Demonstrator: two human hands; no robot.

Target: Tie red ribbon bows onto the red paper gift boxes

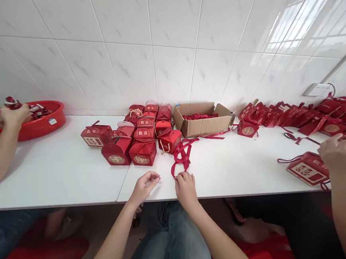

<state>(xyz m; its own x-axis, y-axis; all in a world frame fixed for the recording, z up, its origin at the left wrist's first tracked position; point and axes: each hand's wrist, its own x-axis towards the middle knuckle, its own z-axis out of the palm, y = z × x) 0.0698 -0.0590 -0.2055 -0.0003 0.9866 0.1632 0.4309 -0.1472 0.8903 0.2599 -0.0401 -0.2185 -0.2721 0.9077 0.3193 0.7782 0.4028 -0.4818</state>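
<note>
Several dark red ribbons [183, 156] lie in loops on the white table, trailing from beside the cardboard box. The fingertips of my right hand [185, 186] pinch the near end of a ribbon close to the table's front edge. To the left, my left hand [146, 186] hovers over the edge, thumb and fingers curved toward each other; whether anything thin is between the tips is too small to tell. Beyond my left hand stands a cluster of red gift boxes [143, 151] with gold lettering, some with ribbons or cords.
An open cardboard box [201, 127] of red ribbons stands by the tiled wall. At the left, a person's hands are over a red basin [58, 118]. At the right, another person's hands are above a red box [307, 169], with rows of red boxes [290, 115] behind.
</note>
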